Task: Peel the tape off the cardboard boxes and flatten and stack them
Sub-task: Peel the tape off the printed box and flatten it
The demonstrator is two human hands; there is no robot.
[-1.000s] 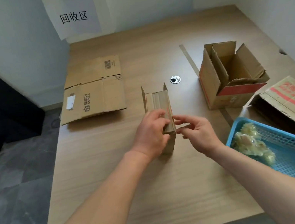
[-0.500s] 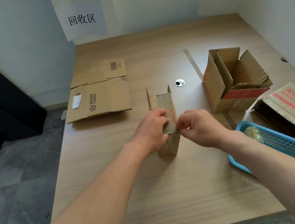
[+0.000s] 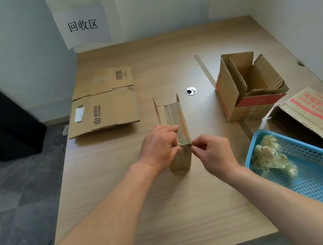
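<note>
Grip, head view: left hand [image 3: 160, 147] curled round the narrow cardboard box [image 3: 173, 118], right hand [image 3: 212, 151] pinching tape [image 3: 179, 143] at its near top corner; box upright mid-table [image 3: 192, 207], probably light, stiff yet crushable; take thin clingy tape by its end.

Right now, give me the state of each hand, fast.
Left hand: grips the small box, steadying it upright.
Right hand: pinches that box's near top corner; whether it has tape cannot be told.
</note>
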